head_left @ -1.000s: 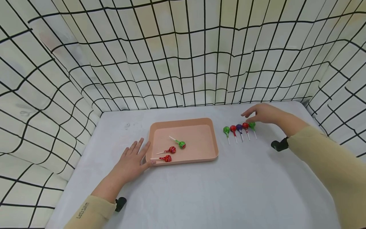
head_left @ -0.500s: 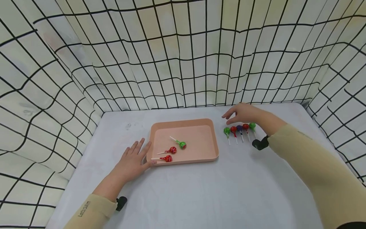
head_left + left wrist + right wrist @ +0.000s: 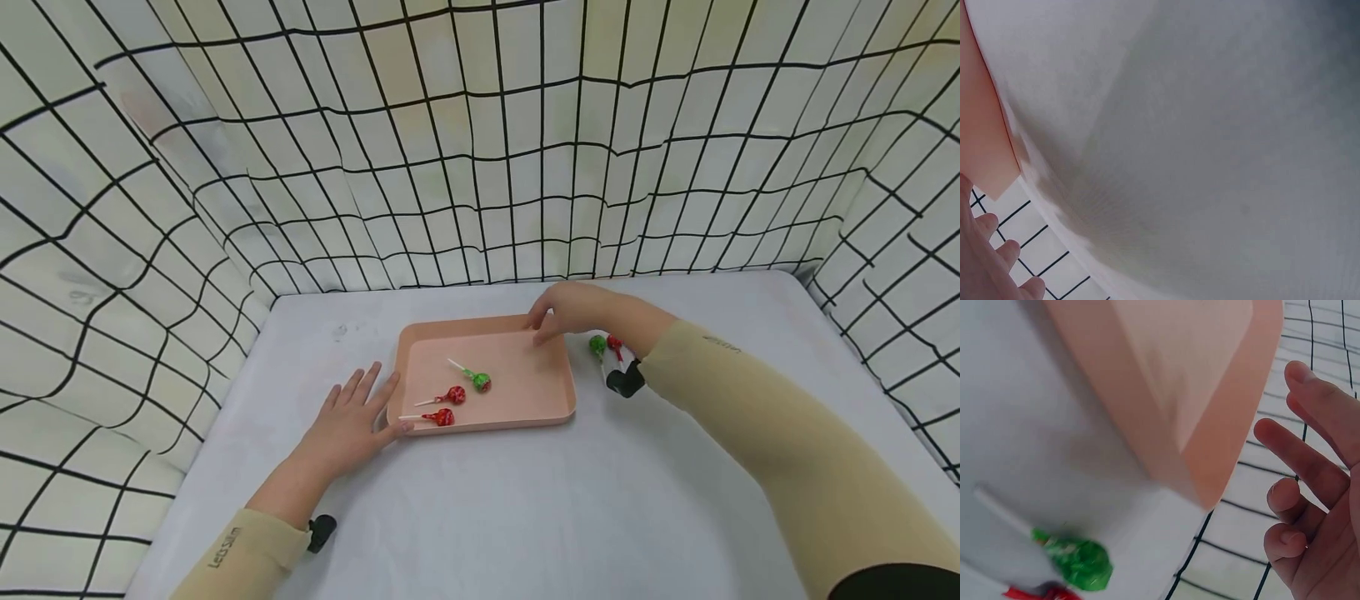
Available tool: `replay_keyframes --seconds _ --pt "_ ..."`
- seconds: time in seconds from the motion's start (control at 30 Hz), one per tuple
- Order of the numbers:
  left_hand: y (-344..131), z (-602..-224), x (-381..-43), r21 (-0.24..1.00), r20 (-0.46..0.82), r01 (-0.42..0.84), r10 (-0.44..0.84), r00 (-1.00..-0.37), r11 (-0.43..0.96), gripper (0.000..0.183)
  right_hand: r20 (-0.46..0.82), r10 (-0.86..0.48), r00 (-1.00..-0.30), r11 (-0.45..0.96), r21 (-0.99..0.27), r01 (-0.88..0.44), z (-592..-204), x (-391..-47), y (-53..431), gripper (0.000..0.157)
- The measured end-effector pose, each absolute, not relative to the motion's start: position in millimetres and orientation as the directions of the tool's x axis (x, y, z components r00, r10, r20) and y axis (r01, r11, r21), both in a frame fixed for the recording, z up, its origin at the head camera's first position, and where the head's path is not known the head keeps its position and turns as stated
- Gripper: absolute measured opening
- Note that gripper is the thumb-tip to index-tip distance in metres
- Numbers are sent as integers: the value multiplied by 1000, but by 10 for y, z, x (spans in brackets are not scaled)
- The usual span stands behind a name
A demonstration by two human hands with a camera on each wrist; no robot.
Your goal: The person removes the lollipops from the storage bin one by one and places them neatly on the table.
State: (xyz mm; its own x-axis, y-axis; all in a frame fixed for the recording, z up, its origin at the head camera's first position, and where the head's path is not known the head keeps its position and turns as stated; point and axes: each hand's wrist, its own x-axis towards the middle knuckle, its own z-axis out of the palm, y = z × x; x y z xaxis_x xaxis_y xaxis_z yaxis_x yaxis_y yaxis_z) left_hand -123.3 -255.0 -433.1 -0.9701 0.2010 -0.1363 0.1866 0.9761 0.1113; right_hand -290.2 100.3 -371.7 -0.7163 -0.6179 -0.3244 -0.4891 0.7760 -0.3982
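Note:
A pink tray (image 3: 525, 396) lies on the white-covered table. In its left half are a green lollipop (image 3: 481, 382) and two red lollipops, one red lollipop (image 3: 455, 395) above another red lollipop (image 3: 444, 417). My left hand (image 3: 341, 433) is spread flat at the tray's left side, its thumb at the near left corner. Over the tray's far right corner hovers my right hand (image 3: 573, 308), its fingers loosely bent; the right wrist view shows nothing between them. Right of the tray, a green lollipop (image 3: 1082, 562) and a red lollipop (image 3: 615, 345) show beside the right forearm.
Black-lined grid walls (image 3: 525, 183) close in the table (image 3: 510, 508) at the back and both sides. The right forearm and sleeve (image 3: 750, 408) cover the other lollipops of the row. A black wrist camera (image 3: 625, 380) sits under the right wrist.
My right hand has moved left, from above the right end of the lollipop row to the tray's far right corner. My left hand and the lollipops in the tray stay put.

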Motion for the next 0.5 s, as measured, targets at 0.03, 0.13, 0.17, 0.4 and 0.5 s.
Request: replay_keyframes --seconds 0.03,0.13,0.17,0.4,0.5 --pt "-2552 -4336 -1232 108 -138 186 200 -970 977 91 -327 -623 -710 772 -399 -494 -3711 -2894 948 36" --pt "-2555 -4351 -1232 109 -142 185 200 -970 977 91 -327 -657 -680 747 -405 -527 -3702 -2874 801 37" --pt "-2556 -4358 -1234 106 -143 185 199 -969 977 91 -324 -668 -670 737 -408 -538 -3700 -2867 761 37" --pt "-2547 -4372 -1248 104 -136 184 197 -971 977 92 -306 -735 -605 675 -412 -612 -3728 -2821 574 35" --pt "-2549 -4372 -1250 103 -135 181 194 -972 978 93 -327 -738 -590 674 -391 -627 -3762 -2794 502 35"
